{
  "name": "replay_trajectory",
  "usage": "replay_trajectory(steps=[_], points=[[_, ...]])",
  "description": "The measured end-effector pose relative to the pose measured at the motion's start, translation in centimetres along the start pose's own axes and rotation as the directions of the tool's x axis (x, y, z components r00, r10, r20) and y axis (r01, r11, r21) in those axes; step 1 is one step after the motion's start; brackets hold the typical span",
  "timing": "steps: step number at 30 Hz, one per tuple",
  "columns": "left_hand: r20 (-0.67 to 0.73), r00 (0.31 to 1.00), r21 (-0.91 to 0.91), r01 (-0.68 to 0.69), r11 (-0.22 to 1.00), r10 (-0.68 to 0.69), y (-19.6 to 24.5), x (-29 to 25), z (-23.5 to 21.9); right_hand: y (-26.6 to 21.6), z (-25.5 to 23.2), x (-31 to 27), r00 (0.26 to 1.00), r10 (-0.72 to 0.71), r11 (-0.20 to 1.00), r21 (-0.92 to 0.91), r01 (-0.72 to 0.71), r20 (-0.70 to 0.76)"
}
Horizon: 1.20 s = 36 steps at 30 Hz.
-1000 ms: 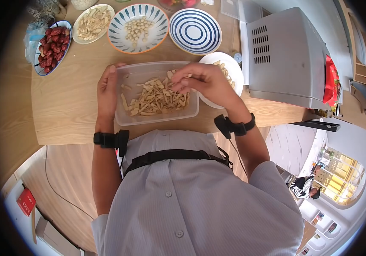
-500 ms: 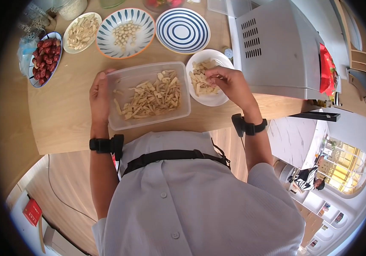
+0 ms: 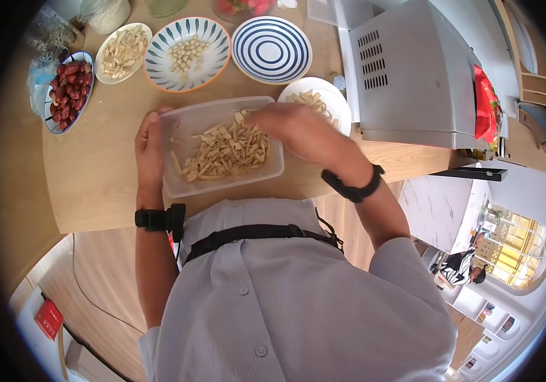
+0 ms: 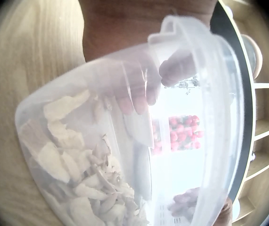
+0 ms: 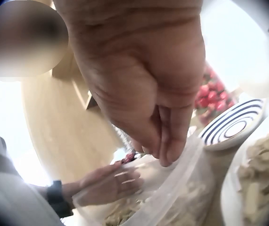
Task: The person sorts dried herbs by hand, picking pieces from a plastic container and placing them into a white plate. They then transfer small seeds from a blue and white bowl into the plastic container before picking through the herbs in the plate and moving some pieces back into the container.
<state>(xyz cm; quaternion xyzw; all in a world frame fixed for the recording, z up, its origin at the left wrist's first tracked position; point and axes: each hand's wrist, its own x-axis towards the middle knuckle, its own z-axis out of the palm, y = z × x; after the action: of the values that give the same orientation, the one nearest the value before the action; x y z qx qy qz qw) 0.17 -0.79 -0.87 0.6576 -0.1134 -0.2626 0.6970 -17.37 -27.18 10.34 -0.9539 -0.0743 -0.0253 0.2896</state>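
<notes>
A clear plastic container [image 3: 187, 181] with pale dried strips [image 3: 231, 153] in it stands near the table's front edge. My left hand [image 3: 151, 149] grips its left side; in the left wrist view, fingers [image 4: 139, 101] show through the wall. My right hand [image 3: 301, 130] is over the container's right rim, blurred in the head view. Its thumb and fingers [image 5: 174, 150] are drawn together in the right wrist view, with nothing visible between them. Just beyond the right rim, partly behind this hand, is a white plate [image 3: 343, 105] bearing more pale strips [image 3: 314, 100].
Along the back stand a plate of red dates [image 3: 69, 89], a plate of pale slices [image 3: 123, 51], a patterned plate [image 3: 158, 70] of small round pale pieces and a blue-ringed plate [image 3: 272, 49]. A grey appliance [image 3: 413, 76] stands at the right.
My right hand went from over the container to the white plate, and now it is back over the container's right rim. The left hand keeps its grip on the container.
</notes>
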Motion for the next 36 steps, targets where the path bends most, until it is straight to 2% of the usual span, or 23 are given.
replay_trajectory(steps=[1,4,7,13,19,22,25,28,31,36], points=[[-0.014,1.0,-0.001,0.015,1.0,-0.015,0.4,-0.1,0.2,-0.4,0.9,1.1,0.991,-0.099,0.991,-0.079,0.107,0.092],[-0.004,1.0,-0.012,-0.017,1.0,0.017,0.5,-0.3,0.2,-1.0,3.0,2.7,0.973,-0.128,0.934,-0.307,0.183,0.191],[0.015,1.0,-0.004,-0.003,1.0,0.003,0.4,-0.2,0.0,0.4,4.6,2.9,0.955,-0.181,0.87,-0.416,0.266,0.234],[0.01,1.0,0.007,0.012,1.0,-0.012,1.0,-0.6,0.3,1.1,4.2,3.8,0.945,-0.134,0.898,-0.366,0.243,0.299],[-0.004,1.0,-0.009,-0.018,1.0,0.018,0.8,-0.4,0.5,0.5,4.0,3.8,0.945,-0.028,0.922,-0.357,0.15,0.327],[-0.01,0.999,0.012,-0.039,0.999,0.039,0.9,-0.4,0.5,0.8,3.6,3.8,0.931,-0.038,0.921,-0.349,0.173,0.362],[-0.007,1.0,0.01,0.0,1.0,0.0,0.2,-0.2,0.1,1.5,3.0,3.6,0.933,-0.108,0.934,-0.287,0.214,0.342],[0.0,0.999,0.02,-0.036,0.999,0.036,0.1,-0.2,0.0,1.8,3.4,3.9,0.912,-0.08,0.925,-0.311,0.218,0.402],[0.002,1.0,0.02,-0.024,1.0,0.024,0.7,-0.4,0.3,1.0,3.5,3.8,0.954,-0.097,0.926,-0.325,0.191,0.284],[-0.013,1.0,0.011,-0.015,1.0,0.015,0.5,-0.3,0.4,1.9,4.2,3.6,0.95,-0.152,0.92,-0.312,0.237,0.272]])
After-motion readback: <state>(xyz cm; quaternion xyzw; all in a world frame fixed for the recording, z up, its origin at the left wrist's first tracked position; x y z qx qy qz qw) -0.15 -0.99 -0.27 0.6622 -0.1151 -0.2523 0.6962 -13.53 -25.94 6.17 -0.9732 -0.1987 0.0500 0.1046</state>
